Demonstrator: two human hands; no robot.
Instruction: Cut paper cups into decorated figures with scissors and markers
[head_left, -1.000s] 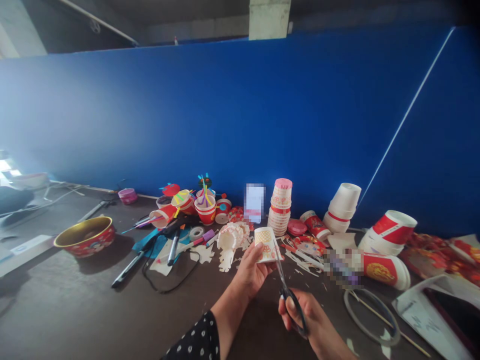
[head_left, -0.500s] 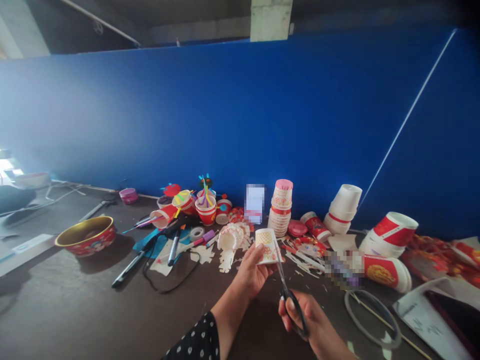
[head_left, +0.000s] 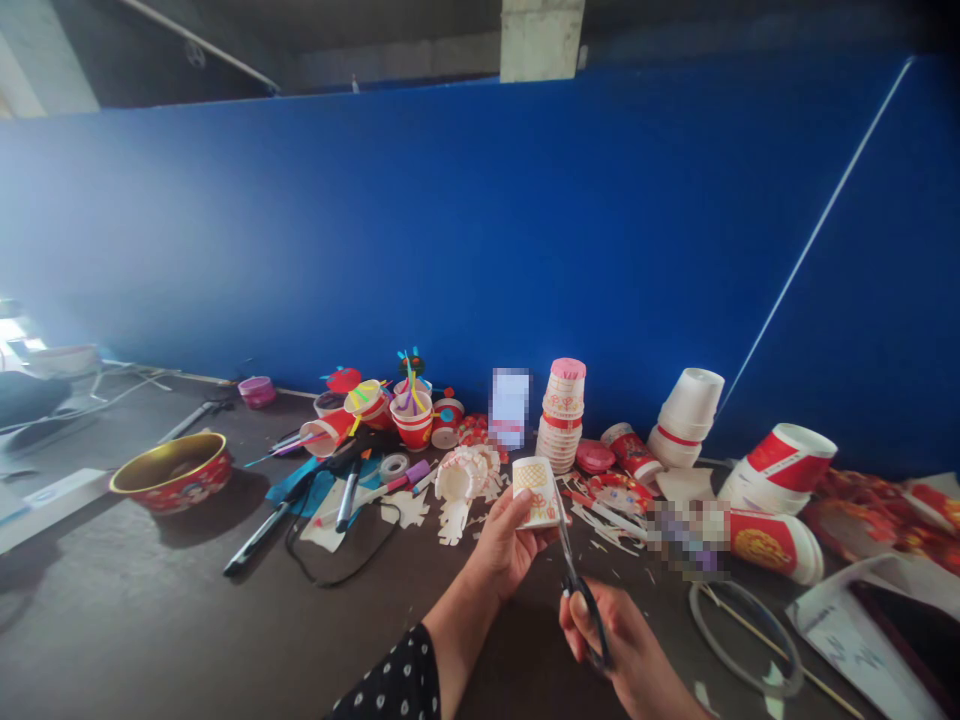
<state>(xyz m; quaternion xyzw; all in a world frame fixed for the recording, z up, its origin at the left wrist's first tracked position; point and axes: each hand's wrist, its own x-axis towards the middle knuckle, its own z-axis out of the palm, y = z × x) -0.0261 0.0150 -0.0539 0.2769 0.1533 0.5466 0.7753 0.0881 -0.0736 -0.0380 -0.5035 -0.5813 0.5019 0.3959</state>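
Note:
In the middle of the head view my left hand [head_left: 508, 548] is closed around a white paper cup [head_left: 532, 490] with a yellow grid and red print, the thumb lying on its front. My right hand [head_left: 616, 630] grips the black handles of a pair of scissors [head_left: 568, 560]. The scissors point up and away, their blades at the cup's right side. Whether the blades are fully closed is too small to tell. Behind the cup stands a stack of paper cups [head_left: 562, 425] topped with pink.
White paper strips [head_left: 611, 525] and a cut cup [head_left: 459, 480] lie around my hands. Markers [head_left: 349, 495] and a gold-rimmed red bowl [head_left: 176, 475] are on the left. To the right are more cups [head_left: 772, 545], a grey ring [head_left: 742, 640] and a dark phone-like slab [head_left: 911, 630].
The cup has shifted very slightly in my left hand's grip. The scissors and my right hand have moved a little, their handles narrower now. Everything else on the table stays put.

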